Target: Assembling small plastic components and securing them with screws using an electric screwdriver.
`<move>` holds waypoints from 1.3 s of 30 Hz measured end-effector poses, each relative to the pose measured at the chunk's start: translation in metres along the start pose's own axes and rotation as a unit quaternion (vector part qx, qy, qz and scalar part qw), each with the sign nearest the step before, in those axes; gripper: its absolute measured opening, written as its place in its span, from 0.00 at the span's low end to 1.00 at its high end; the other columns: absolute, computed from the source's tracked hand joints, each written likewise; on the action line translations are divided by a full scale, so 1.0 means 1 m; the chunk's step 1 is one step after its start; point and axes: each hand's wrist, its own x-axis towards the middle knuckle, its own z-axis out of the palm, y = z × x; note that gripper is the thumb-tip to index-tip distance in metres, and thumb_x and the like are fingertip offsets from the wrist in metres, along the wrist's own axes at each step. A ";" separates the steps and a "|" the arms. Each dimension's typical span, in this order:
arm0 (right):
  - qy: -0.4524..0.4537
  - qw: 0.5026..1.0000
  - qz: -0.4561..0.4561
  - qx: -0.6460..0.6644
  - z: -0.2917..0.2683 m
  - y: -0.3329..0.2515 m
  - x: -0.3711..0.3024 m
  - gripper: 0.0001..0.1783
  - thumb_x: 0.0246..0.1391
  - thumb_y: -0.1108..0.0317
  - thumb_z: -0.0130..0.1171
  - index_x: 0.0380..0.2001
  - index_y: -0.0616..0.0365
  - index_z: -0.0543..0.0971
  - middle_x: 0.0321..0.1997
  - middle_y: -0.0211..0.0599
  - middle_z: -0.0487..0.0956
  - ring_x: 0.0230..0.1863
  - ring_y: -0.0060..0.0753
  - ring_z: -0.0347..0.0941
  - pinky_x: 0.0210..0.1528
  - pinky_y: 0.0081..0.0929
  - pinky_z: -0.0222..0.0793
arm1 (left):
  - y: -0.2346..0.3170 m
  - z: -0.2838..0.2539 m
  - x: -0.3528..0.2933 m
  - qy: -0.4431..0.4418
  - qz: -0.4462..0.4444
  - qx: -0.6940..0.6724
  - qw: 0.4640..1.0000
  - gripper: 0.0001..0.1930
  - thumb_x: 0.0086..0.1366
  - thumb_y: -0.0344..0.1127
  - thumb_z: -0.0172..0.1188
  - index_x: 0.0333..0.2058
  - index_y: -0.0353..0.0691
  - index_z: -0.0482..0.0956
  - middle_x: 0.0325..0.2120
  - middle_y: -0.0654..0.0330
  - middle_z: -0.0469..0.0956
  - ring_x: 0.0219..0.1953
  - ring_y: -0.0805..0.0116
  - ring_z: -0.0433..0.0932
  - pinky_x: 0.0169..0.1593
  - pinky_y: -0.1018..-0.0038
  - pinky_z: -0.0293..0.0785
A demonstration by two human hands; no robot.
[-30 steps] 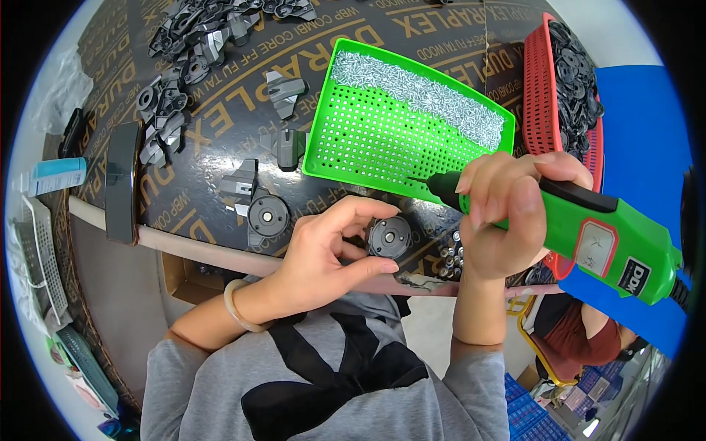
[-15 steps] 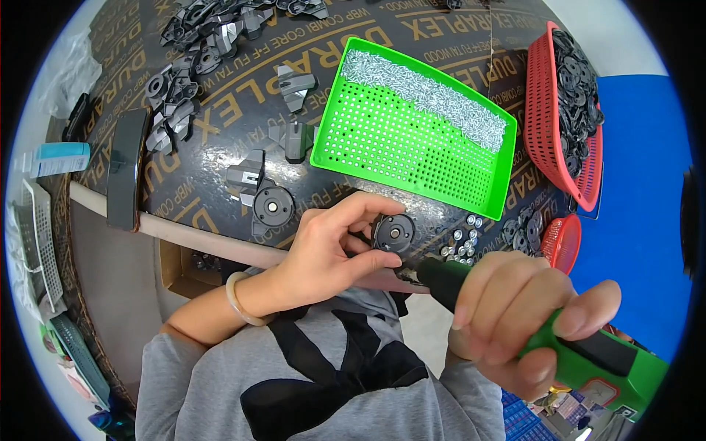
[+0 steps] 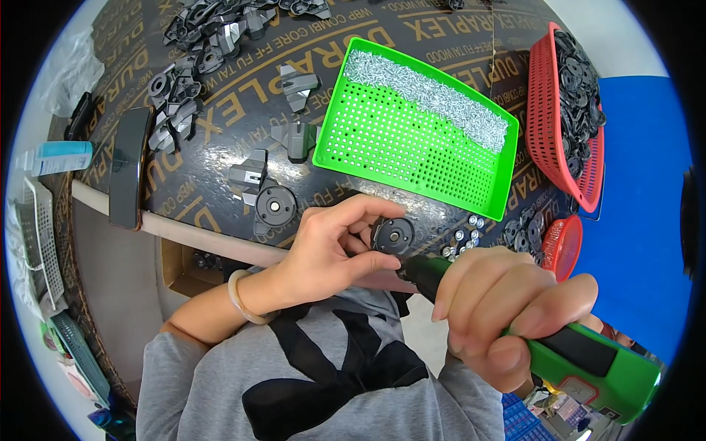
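My left hand [image 3: 321, 253] pinches a black plastic part with a round disc [image 3: 395, 236] between thumb and fingers, at the table's near edge. The disc has small holes and a pale metal centre. My right hand [image 3: 507, 309] is wrapped round a green and black power screwdriver [image 3: 599, 371]. Its dark nose points left, close beside the disc's lower edge and my left thumb tip; whether it touches the part I cannot tell. Left of my left hand lies a similar disc [image 3: 276, 206] on a winged black piece [image 3: 248, 173].
A green perforated tray [image 3: 382, 143] of small silver screws stands beyond my hands. Small metal rollers [image 3: 474, 220] and loose black discs [image 3: 523, 231] lie at right, near a small red basket [image 3: 562, 246]. A larger red basket [image 3: 543, 110] holds black parts. A phone [image 3: 128, 169] lies left.
My right hand and the screwdriver have moved left, bringing the nose closer to the disc. My left hand has stayed almost still on the part.
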 end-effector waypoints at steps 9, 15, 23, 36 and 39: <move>0.005 1.000 -0.024 0.014 0.004 0.004 -0.004 0.16 0.57 0.70 0.61 0.40 0.54 0.63 0.18 0.29 0.71 0.15 0.24 0.67 0.22 0.28 0.70 | -0.004 -0.001 -0.005 0.023 0.013 0.003 1.000 0.25 0.51 0.18 0.69 0.49 0.33 0.75 0.19 0.68 0.69 0.23 0.87 0.71 0.26 0.86 0.69; 0.038 0.992 -0.085 0.082 -0.009 -0.015 0.003 0.18 0.57 0.65 0.60 0.45 0.54 0.66 0.19 0.25 0.70 0.19 0.19 0.65 0.24 0.20 0.67 | 0.038 -0.028 -0.022 -0.105 -0.024 0.108 0.988 0.21 0.52 0.21 0.68 0.47 0.33 0.76 0.36 0.58 0.80 0.29 0.79 0.77 0.27 0.83 0.75; 0.061 0.996 -0.054 0.024 -0.061 -0.024 0.000 0.16 0.64 0.62 0.50 0.51 0.53 0.64 0.22 0.25 0.68 0.20 0.20 0.64 0.30 0.25 0.63 | 0.103 -0.126 -0.130 -0.047 -0.257 0.530 0.807 0.25 0.39 0.30 0.74 0.41 0.36 0.83 0.34 0.49 0.83 0.35 0.52 0.83 0.36 0.65 0.79; 0.122 0.987 -0.103 -0.017 -0.041 0.011 0.015 0.18 0.61 0.67 0.53 0.51 0.58 0.64 0.18 0.29 0.66 0.16 0.25 0.61 0.23 0.27 0.63 | 0.045 -0.059 -0.038 0.271 -0.012 0.540 0.797 0.19 0.49 0.44 0.75 0.25 0.36 0.77 0.19 0.58 0.70 0.19 0.63 0.69 0.25 0.68 0.65; 0.149 0.983 -0.098 -0.037 -0.038 0.027 0.022 0.17 0.59 0.68 0.55 0.48 0.60 0.63 0.16 0.30 0.66 0.15 0.26 0.62 0.22 0.29 0.66 | 0.043 -0.060 -0.041 0.254 -0.016 0.539 0.803 0.17 0.46 0.40 0.76 0.26 0.37 0.77 0.20 0.59 0.69 0.21 0.64 0.70 0.26 0.69 0.66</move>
